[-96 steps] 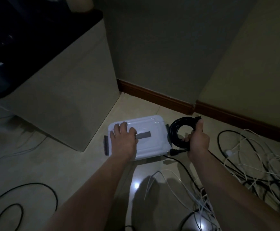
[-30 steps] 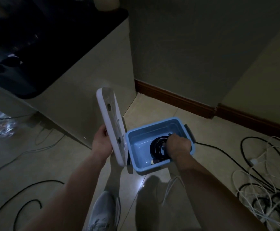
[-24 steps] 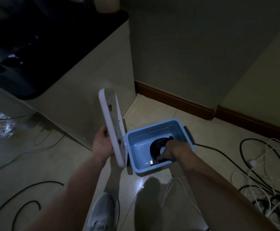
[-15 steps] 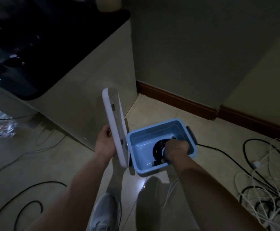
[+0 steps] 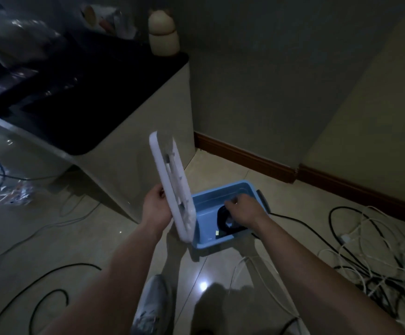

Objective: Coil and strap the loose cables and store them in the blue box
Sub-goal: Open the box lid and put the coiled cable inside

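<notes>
The blue box [image 5: 209, 245] stands open on the tiled floor near the wall corner. My left hand [image 5: 156, 209] grips its white lid [image 5: 172, 180] and holds it upright at the box's left side. A coiled black cable [image 5: 222, 220] lies on the bottom of the box. My right hand [image 5: 243, 209] hovers inside the box just over the coil, fingers loosely spread and pointing left, partly hiding it. A tangle of loose black and white cables [image 5: 370, 250] lies on the floor to the right.
A pale cabinet with a dark top [image 5: 129, 141] stands close on the left of the box. A black cable [image 5: 51, 298] curls on the floor at lower left. My shoe [image 5: 153, 308] is just in front of the box. A brown baseboard [image 5: 244, 155] runs behind.
My left hand took the lid off and stood it upright. My right hand carried the coiled black cable into the box, set it down, and now its fingers have loosened above it.
</notes>
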The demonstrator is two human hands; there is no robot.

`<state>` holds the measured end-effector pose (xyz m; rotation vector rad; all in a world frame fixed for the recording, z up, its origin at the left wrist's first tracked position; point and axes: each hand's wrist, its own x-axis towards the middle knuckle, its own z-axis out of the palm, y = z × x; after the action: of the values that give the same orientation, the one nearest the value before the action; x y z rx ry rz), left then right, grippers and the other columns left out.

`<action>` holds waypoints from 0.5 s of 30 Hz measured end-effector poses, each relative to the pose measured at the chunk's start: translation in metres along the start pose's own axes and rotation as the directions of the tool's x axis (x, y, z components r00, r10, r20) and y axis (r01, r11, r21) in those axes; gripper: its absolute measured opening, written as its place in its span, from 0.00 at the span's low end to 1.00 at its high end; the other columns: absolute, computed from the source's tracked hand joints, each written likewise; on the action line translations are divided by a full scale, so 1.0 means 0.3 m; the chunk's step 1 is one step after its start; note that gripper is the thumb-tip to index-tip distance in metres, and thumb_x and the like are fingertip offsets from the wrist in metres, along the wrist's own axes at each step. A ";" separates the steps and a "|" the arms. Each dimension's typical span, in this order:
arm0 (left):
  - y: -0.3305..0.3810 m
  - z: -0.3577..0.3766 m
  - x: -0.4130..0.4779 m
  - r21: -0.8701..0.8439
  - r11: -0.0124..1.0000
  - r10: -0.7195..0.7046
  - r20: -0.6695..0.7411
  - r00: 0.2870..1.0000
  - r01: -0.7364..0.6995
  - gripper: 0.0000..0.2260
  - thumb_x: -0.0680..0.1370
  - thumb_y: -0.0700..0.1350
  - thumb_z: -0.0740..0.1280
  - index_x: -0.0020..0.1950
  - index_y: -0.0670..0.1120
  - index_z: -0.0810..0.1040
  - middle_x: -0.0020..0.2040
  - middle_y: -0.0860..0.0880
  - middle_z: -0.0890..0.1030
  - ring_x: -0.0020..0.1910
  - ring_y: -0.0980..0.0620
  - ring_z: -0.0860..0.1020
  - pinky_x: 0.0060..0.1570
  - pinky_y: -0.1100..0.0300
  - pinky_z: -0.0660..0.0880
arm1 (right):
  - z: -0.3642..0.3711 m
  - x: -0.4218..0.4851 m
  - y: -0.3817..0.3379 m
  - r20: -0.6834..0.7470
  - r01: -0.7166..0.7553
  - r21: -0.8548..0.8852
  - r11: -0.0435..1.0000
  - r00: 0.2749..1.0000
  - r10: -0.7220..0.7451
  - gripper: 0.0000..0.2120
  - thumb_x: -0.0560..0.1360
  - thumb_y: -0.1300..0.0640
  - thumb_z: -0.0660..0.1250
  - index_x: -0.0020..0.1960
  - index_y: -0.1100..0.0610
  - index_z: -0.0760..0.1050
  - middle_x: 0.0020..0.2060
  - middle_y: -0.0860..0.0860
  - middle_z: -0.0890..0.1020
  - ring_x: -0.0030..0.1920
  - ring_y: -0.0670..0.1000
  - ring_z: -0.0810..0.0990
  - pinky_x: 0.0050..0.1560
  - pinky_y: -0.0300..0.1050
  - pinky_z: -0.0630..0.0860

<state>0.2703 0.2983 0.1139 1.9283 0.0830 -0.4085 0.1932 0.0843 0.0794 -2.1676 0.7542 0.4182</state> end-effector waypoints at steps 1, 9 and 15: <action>0.018 0.010 -0.021 -0.012 1.000 -0.008 0.025 1.000 0.008 0.02 0.79 0.43 0.69 0.51 0.50 0.78 0.42 0.49 0.84 0.40 0.52 0.84 0.39 0.58 0.81 | -0.011 -0.037 -0.012 0.078 -0.042 0.198 0.979 0.997 0.027 0.21 0.81 0.40 0.60 0.49 0.58 0.79 0.40 0.56 0.85 0.43 0.58 0.85 0.39 0.47 0.79; 0.109 0.134 -0.227 -0.275 0.955 -0.078 0.129 0.989 0.111 0.05 0.80 0.46 0.68 0.48 0.46 0.76 0.39 0.50 0.85 0.38 0.53 0.85 0.29 0.62 0.78 | -0.041 -0.293 0.043 0.301 -0.250 0.730 0.636 0.953 0.029 0.16 0.74 0.56 0.73 0.60 0.58 0.77 0.38 0.51 0.87 0.37 0.52 0.87 0.31 0.43 0.80; 0.029 0.248 -0.248 0.099 0.995 -0.034 0.253 0.967 0.009 0.07 0.83 0.44 0.63 0.59 0.45 0.78 0.53 0.46 0.82 0.52 0.48 0.82 0.49 0.58 0.80 | -0.131 -0.288 0.197 0.044 -0.145 0.913 0.381 0.964 0.261 0.13 0.76 0.67 0.70 0.60 0.65 0.77 0.47 0.59 0.85 0.43 0.61 0.86 0.36 0.51 0.83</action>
<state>0.1847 0.2369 0.1208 1.9547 -0.0859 -0.6825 0.0909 0.0566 0.1150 -1.0199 1.0067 -0.0482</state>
